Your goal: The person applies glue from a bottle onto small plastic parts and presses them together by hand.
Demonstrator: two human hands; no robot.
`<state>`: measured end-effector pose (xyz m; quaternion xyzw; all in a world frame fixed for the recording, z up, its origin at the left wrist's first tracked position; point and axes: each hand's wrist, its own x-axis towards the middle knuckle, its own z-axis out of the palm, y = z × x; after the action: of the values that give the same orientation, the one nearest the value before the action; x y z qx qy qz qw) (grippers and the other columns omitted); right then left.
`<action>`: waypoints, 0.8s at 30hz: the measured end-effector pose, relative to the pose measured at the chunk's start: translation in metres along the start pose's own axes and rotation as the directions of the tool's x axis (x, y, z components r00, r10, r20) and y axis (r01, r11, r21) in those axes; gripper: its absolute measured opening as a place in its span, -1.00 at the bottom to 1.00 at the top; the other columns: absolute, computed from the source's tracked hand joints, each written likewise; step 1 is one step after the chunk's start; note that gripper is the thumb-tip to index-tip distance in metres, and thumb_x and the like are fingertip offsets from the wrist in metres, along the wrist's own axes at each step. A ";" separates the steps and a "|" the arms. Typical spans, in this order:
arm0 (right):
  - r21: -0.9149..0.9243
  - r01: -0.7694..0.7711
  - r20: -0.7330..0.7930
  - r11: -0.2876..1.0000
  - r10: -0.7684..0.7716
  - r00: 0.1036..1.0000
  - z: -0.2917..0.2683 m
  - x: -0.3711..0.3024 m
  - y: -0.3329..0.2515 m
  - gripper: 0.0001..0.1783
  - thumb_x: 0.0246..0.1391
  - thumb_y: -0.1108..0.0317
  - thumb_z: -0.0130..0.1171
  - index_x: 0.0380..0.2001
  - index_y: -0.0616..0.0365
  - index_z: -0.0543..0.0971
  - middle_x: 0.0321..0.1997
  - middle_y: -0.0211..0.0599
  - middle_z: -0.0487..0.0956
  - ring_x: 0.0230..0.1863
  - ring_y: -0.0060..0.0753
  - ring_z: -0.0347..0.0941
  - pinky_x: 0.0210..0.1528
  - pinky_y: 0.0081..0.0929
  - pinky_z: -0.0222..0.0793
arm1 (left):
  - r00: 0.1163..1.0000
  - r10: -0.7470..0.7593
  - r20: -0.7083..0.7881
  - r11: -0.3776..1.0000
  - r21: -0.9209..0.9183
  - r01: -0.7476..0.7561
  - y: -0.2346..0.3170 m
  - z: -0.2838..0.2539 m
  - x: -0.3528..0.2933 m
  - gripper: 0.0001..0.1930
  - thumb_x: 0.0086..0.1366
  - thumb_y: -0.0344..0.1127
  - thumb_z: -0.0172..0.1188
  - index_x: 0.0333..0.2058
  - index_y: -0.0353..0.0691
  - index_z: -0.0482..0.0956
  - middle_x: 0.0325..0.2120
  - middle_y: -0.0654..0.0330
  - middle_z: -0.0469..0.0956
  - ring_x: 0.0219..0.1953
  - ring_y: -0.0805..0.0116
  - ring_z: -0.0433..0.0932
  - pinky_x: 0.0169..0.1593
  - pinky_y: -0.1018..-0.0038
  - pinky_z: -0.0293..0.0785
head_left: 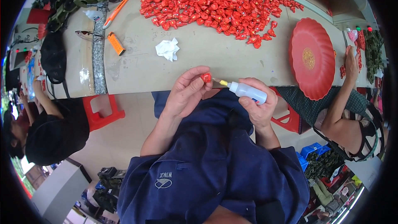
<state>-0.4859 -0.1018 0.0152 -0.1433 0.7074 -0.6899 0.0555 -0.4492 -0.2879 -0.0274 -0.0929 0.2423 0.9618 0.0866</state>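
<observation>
Between the thumb and fingers of my left hand (185, 90) is a small glossy red plastic piece (206, 77), held just over the table's near edge. My right hand (262, 107) is wrapped round a white squeeze bottle (248, 93) with a yellow collar and thin nozzle. The bottle is tilted, and its nozzle points left at the red piece; whether the tip touches it I cannot tell. Beyond my hands, a large heap of similar red pieces (219, 4) covers the far part of the table.
A red scalloped tray (313, 58) stands at the table's right. Crumpled white tissue (167, 49), an orange box (116, 44), an orange cutter knife (118, 10) and glasses (88, 35) lie to the left. Co-workers sit on both sides, near red stools (103, 112).
</observation>
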 end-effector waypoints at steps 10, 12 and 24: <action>-0.071 0.115 0.036 0.991 -0.113 0.993 0.003 0.002 0.000 -0.62 -0.24 0.41 0.31 -0.27 0.30 0.51 -0.52 -0.30 0.48 -0.56 -0.59 0.32 -0.52 -0.69 0.19 | 0.996 -0.043 0.079 0.984 -0.170 0.056 -0.005 -0.005 0.000 -0.78 0.21 -0.43 -0.01 -0.15 -0.29 0.38 -0.28 0.16 0.44 -0.28 0.43 0.45 -0.14 0.53 0.41; -0.066 0.111 0.037 0.992 -0.108 0.993 0.004 0.002 0.001 -0.63 -0.24 0.42 0.30 -0.27 0.30 0.51 -0.52 -0.30 0.48 -0.56 -0.58 0.32 -0.51 -0.69 0.20 | 0.996 -0.045 0.075 0.981 -0.188 0.058 -0.005 -0.004 0.001 -0.78 0.21 -0.42 -0.01 -0.15 -0.29 0.38 -0.28 0.16 0.44 -0.29 0.43 0.45 -0.13 0.52 0.40; -0.059 0.063 0.058 0.996 -0.060 0.997 0.004 0.003 0.001 -0.65 -0.22 0.44 0.28 -0.28 0.31 0.51 -0.49 -0.28 0.51 -0.52 -0.58 0.37 -0.48 -0.70 0.24 | 0.995 -0.046 0.086 0.979 -0.193 0.062 -0.005 -0.003 0.003 -0.78 0.21 -0.40 0.00 -0.15 -0.29 0.38 -0.31 0.18 0.42 -0.34 0.47 0.42 -0.16 0.56 0.39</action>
<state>-0.4873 -0.1066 0.0145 -0.1859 0.7215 -0.6651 0.0496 -0.4502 -0.2847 -0.0332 -0.0685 0.1402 0.9813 0.1130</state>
